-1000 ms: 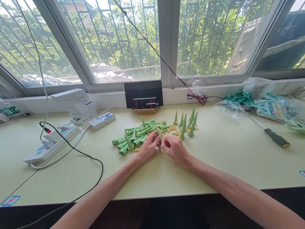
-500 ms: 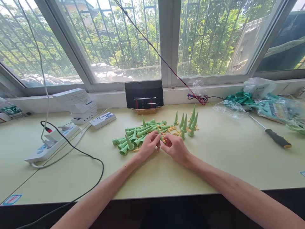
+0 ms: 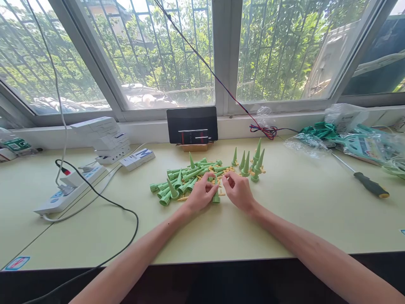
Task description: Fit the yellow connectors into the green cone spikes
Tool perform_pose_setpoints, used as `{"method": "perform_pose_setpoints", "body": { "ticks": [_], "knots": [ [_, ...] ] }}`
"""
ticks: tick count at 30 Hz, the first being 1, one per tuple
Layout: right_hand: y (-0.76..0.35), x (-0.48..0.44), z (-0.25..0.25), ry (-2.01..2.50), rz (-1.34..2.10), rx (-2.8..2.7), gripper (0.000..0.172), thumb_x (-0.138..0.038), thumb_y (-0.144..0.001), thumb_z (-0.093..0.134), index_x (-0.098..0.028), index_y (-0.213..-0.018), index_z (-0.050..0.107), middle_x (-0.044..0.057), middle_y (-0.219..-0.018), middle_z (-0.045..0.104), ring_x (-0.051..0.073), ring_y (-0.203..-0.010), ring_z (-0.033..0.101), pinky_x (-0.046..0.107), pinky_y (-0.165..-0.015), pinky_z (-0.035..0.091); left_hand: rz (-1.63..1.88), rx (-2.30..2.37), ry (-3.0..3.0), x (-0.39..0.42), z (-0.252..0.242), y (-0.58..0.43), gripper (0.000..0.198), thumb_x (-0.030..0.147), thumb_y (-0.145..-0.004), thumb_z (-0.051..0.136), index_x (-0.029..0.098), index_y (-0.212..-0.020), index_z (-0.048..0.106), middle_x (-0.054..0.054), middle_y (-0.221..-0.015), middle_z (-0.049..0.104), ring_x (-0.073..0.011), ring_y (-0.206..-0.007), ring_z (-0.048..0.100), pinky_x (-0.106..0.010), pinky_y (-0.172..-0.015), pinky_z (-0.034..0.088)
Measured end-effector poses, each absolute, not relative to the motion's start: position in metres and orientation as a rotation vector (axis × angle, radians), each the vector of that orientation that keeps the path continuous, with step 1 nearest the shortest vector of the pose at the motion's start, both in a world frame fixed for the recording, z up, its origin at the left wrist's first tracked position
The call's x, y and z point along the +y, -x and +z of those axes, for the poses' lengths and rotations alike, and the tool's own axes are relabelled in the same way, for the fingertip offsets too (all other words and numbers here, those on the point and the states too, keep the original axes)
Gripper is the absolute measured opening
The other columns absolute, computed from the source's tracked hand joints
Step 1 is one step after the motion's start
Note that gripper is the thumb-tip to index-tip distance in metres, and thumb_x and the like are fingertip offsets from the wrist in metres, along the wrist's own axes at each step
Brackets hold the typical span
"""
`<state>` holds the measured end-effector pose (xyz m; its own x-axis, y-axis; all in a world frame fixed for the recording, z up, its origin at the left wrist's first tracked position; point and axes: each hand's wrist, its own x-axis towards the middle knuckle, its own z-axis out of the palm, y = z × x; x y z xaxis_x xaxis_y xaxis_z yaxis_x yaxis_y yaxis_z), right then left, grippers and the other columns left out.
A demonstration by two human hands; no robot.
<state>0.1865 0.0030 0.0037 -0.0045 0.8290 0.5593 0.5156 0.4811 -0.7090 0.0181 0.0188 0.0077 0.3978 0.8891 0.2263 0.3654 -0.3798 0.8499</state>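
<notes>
- Green cone spike stands upright on the pale green table, just left of the frame's centre. Its wide base is down and its tip points up, so its long axis is vertical.
- This green cone spike sits in the gap between the two hands, just right of the left hand and a little apart from the right hand; the left is the nearer one.
- Left thumb and forefinger close on the spike's side, the other fingers curled beside it, the heel of the hand on the table.
- Right hand rests on the table with fingers bent inward and the thumb against the forefinger; whether it pinches something small cannot be told.
- Behind and left of the left hand lies a pile of green cones, most on their sides with tips aimed different ways, a few upright.
- Small yellow parts are scattered between the pile and a group of standing cones, just above the right hand in the frame.
- A dark screen on a wooden stand leans against the window sill, upper centre.
- At left are a stack of white boxes, a power strip and a black cable looping toward the lower left.
- At right lie a screwdriver and plastic bags, well apart from both hands.
</notes>
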Motion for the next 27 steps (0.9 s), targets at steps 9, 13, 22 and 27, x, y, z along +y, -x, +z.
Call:
{"method": "perform_pose_setpoints", "body": {
  "ticks": [9, 13, 22, 27],
  "knots": [
    [-0.1867, 0.0042, 0.0031, 1.258, 0.438, -1.783, 0.013, -0.025, -0.091, 0.051, -0.02, -0.08, 0.056, -0.001, -0.056, 0.057, 0.015, -0.05, 0.05, 0.027, -0.054, 0.037, 0.915, 1.129, -1.96, 0.0205, 0.0045, -0.0172, 0.031, 0.04, -0.089, 0.055, 0.019, -0.112, 0.048, 0.004, -0.066, 0.058, -0.0115, -0.051, 0.051, -0.022, -0.052, 0.039],
    [-0.1868, 0.0025, 0.0042, 1.303, 0.445, -1.818, 0.012, -0.023, -0.091, 0.05, -0.019, -0.083, 0.058, 0.0, -0.062, 0.061, 0.015, -0.054, 0.052, 0.027, -0.058, 0.038, 1.009, 1.188, -1.995, 0.0212, 0.0059, -0.0168, 0.027, 0.038, -0.09, 0.054, 0.019, -0.11, 0.052, 0.002, -0.068, 0.058, -0.014, -0.058, 0.057, -0.025, -0.058, 0.046],
    [-0.1881, 0.0045, 0.0021, 1.307, 0.468, -1.854, 0.021, -0.023, -0.092, 0.047, -0.021, -0.071, 0.048, 0.0, -0.061, 0.056, 0.015, -0.055, 0.048, 0.027, -0.056, 0.034, 1.176, 1.326, -2.014, 0.0239, 0.0089, -0.0114, 0.012, 0.028, -0.09, 0.053, 0.019, -0.098, 0.055, 0.007, -0.055, 0.047, -0.0098, -0.045, 0.042, -0.022, -0.05, 0.036],
    [-0.1875, 0.0055, -0.0005, 1.324, 0.441, -1.86, 0.032, -0.027, -0.095, 0.044, -0.022, -0.065, 0.036, -0.003, -0.056, 0.046, 0.013, -0.052, 0.039, 0.027, -0.054, 0.029, 1.141, 1.339, -2.098, 0.0256, 0.0074, -0.0109, 0.011, 0.021, -0.088, 0.052, 0.019, -0.097, 0.057, 0.003, -0.072, 0.057, -0.0089, -0.05, 0.047, -0.023, -0.053, 0.04]
  ]
}}
